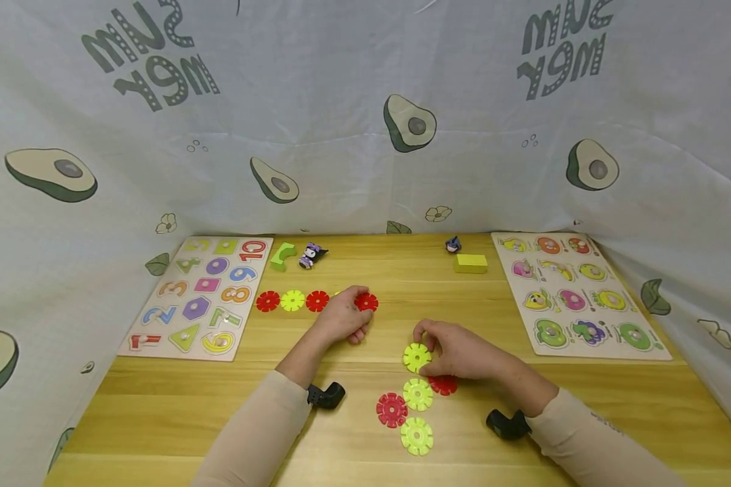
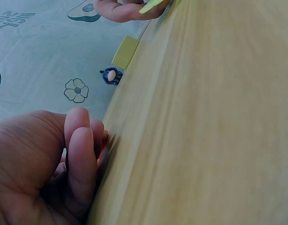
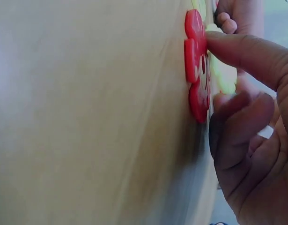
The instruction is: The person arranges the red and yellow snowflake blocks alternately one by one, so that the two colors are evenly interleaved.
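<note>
Well, both hands are busy at once with notched plastic discs on the wooden table (image 1: pixel 335 453). Towards the far side, the left hand (image 1: pixel 341 318) pinches an end red disc (image 1: pixel 369 302) at the right of a row, thumb and finger bent at its edge. To its left run a half-hidden yellow disc (image 1: pixel 336 293), a middle red disc (image 1: pixel 317 301), another yellow disc (image 1: pixel 293 300) and a leftmost red disc (image 1: pixel 268 301).

Nearer and further right, the right hand (image 1: pixel 463 348) grips a held yellow disc (image 1: pixel 417 358) between thumb and fingers, at the far edge of a small cluster: a central yellow disc (image 1: pixel 417 394), a left red disc (image 1: pixel 392 410), a right red disc (image 1: pixel 443 385) partly under the hand, and a near yellow disc (image 1: pixel 417 436).

From where I stand, the step in hand looks like setting discs into the row and the cross-like cluster. I'd say the next move calls for lining each one up with its neighbours, then loosening both pinches without nudging the right red disc. Whether the held yellow disc lies flat, I can't tell.
</note>
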Tool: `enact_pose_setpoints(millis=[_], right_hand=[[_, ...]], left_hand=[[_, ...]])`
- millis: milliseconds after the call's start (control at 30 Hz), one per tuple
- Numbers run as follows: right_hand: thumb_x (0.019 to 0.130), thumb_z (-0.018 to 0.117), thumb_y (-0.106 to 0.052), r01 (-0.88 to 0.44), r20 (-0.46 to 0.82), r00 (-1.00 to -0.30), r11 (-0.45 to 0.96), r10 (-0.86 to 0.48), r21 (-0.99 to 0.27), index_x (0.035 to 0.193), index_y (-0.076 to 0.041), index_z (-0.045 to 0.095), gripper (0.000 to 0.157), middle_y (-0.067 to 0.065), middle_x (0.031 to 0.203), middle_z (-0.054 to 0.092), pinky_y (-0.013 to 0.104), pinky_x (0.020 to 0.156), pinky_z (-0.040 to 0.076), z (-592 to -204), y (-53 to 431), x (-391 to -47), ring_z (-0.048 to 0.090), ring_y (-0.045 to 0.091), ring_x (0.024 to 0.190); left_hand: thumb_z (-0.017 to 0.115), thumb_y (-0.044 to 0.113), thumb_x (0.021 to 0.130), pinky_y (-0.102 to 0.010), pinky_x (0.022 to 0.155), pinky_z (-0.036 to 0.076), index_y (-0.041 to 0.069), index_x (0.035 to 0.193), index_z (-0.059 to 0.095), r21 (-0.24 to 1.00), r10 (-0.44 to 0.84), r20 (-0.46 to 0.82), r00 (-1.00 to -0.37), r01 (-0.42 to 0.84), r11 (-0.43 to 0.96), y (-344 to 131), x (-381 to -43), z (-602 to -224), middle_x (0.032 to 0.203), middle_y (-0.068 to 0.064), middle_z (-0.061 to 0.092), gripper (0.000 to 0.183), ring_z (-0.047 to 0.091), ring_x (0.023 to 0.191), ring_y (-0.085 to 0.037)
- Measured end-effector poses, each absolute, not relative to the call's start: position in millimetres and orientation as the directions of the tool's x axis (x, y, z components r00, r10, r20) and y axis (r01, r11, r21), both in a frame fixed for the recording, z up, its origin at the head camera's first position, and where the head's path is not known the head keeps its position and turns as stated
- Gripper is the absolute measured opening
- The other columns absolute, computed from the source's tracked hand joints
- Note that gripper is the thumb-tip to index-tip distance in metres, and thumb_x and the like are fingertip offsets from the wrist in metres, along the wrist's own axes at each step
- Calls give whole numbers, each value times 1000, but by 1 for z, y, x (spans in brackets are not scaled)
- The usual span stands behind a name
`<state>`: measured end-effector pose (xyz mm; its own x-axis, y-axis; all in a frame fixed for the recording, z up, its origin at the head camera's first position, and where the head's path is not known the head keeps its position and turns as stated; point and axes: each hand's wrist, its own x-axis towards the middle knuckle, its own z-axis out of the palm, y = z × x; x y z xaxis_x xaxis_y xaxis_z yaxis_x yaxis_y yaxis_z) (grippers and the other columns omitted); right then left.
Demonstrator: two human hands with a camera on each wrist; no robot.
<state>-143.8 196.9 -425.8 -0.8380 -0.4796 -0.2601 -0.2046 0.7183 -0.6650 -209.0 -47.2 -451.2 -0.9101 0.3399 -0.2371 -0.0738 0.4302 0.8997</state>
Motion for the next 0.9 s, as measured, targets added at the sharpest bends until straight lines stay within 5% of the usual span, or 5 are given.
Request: enact_pose_setpoints(millis=[367, 700, 900], right_hand=[[78, 75, -24, -151, -250, -846, 662, -471, -735, 107, -27, 55, 36, 3, 77, 55, 28, 49, 47, -424, 197, -156, 52, 16, 59], [87, 66, -15, -13, -244, -858, 495, -451, -869, 112, -11, 55, 28, 15, 78, 58, 36, 59, 55, -421, 187, -184, 62, 25, 66], [88, 64, -11, -7, -230, -901, 542, -369, -841, 114, -11, 55, 28, 14, 80, 54, 34, 61, 55, -421, 176, -205, 62, 23, 67]], left_hand=[[59, 15, 90, -35, 44, 53, 13, 139, 38, 901, 337, -238, -911, -78, 427, -49, -210, -452, 57, -11, 60, 53, 58, 43, -20], [59, 17, 91, -34, 43, 53, 16, 138, 40, 890, 317, -262, -911, -101, 445, -47, -210, -451, 58, -10, 60, 51, 58, 44, -19], [60, 17, 91, -34, 43, 53, 17, 139, 39, 882, 317, -267, -910, -98, 461, -46, -210, -451, 58, -11, 60, 53, 58, 44, -20]])
